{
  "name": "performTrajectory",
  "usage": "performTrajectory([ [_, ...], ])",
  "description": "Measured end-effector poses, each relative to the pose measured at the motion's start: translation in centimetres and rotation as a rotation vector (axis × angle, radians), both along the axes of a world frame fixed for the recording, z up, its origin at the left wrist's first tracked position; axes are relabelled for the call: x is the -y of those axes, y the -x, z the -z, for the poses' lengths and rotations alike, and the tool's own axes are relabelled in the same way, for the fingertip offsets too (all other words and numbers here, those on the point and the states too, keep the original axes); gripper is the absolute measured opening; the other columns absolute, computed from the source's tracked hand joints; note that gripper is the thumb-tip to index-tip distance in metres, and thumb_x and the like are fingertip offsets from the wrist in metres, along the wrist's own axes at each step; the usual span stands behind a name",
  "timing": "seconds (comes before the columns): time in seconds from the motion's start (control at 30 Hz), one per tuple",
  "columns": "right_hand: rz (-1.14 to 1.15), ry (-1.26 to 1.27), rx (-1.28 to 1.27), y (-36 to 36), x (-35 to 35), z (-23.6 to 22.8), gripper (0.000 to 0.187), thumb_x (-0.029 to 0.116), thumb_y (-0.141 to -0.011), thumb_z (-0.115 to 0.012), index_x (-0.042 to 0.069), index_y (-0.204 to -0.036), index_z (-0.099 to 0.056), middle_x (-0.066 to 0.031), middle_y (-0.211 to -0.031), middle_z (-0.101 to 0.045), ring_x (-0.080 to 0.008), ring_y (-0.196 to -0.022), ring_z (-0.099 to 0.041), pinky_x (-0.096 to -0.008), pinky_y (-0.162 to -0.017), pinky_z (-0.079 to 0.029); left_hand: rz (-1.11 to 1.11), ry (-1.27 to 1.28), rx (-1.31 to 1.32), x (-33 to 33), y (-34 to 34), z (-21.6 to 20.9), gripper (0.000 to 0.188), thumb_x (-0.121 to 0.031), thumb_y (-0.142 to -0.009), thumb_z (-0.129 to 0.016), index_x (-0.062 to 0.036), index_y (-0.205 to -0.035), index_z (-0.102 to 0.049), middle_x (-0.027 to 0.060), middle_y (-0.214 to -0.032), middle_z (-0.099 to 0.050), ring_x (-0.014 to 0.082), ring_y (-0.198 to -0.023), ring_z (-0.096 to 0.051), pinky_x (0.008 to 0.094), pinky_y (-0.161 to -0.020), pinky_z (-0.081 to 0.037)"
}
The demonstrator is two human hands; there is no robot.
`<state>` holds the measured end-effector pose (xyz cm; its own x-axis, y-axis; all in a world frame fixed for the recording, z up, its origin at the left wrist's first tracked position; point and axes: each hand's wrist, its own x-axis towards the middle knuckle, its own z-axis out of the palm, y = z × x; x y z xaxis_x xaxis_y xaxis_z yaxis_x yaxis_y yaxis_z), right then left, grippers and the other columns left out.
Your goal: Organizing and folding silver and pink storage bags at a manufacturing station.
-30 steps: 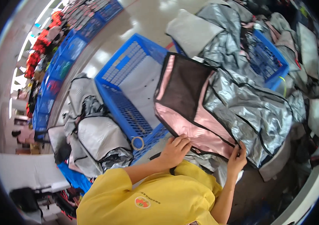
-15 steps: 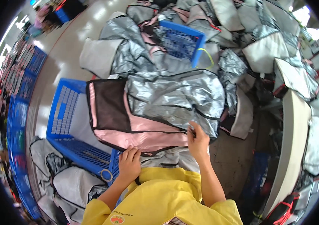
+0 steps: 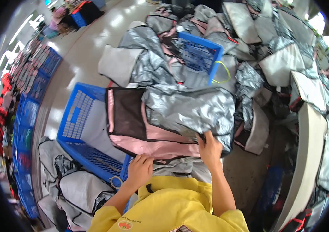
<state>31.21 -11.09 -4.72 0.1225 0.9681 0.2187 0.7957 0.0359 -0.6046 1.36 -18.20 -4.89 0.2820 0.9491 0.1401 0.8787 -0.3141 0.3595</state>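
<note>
A silver and pink bag (image 3: 172, 116) with a dark mesh panel lies open in front of me, partly over a blue plastic crate (image 3: 80, 127). My left hand (image 3: 140, 170) presses on the bag's pink near edge. My right hand (image 3: 209, 149) grips the near edge of its silver flap, fingers curled over the fabric. Both forearms come up from my yellow shirt (image 3: 172, 208) at the lower edge.
Several silver and grey bags (image 3: 273, 58) lie heaped at the back and right, around a second blue crate (image 3: 199, 54). More grey bags (image 3: 75, 185) sit on the floor at lower left. A row of blue crates (image 3: 29, 100) lines the left side.
The view has swung so the bag and crate sit more level and central. Both hands stay at the bag's near edge, the right one now further along the silver flap.
</note>
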Motion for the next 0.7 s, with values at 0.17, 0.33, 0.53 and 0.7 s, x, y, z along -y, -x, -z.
performTrajectory([
  [0.17,-0.067,0.012,0.031,1.0,6.3,-1.5,0.021,0.014,-0.083,-0.077,0.007,-0.093,-0.059,-0.0139,-0.064,-0.061,-0.0372,-0.059,-0.063,-0.0462,-0.052,-0.047,-0.280,0.258,0.657,-5.6,-1.4,-1.8,0.018,-0.019,-0.100,-0.066,-0.0029,-0.108,-0.069,0.0114,-0.089,-0.073,0.0280,-0.074,-0.072,0.0387,-0.065,-0.055],
  [0.33,-0.161,0.071,0.065,1.9,9.0,-2.3,0.023,0.012,-0.077,-0.076,0.008,-0.089,-0.058,-0.0135,-0.071,-0.062,-0.0368,-0.064,-0.064,-0.0461,-0.057,-0.049,-0.501,0.821,1.449,-11.4,-4.1,-0.2,0.029,-0.024,-0.106,-0.061,0.0004,-0.121,-0.065,0.0081,-0.103,-0.072,0.0166,-0.091,-0.071,0.0341,-0.076,-0.055],
  [0.53,-0.246,0.111,-0.014,2.7,10.9,-2.7,0.018,0.010,-0.078,-0.074,0.009,-0.086,-0.059,-0.0104,-0.070,-0.061,-0.0333,-0.062,-0.063,-0.0458,-0.056,-0.048,-0.427,0.618,1.482,-13.0,-4.9,4.0,0.030,-0.008,-0.103,-0.055,0.0030,-0.130,-0.057,0.0144,-0.112,-0.071,0.0256,-0.097,-0.073,0.0413,-0.079,-0.064],
  [0.7,-0.286,0.101,-0.077,2.7,11.0,-2.6,0.018,0.009,-0.077,-0.075,0.009,-0.088,-0.061,-0.0107,-0.070,-0.062,-0.0329,-0.064,-0.065,-0.0450,-0.057,-0.049,-0.375,0.543,1.343,-11.6,-1.8,0.3,0.016,-0.010,-0.100,-0.062,0.0012,-0.109,-0.069,0.0047,-0.099,-0.072,0.0117,-0.091,-0.066,0.0274,-0.076,-0.053],
])
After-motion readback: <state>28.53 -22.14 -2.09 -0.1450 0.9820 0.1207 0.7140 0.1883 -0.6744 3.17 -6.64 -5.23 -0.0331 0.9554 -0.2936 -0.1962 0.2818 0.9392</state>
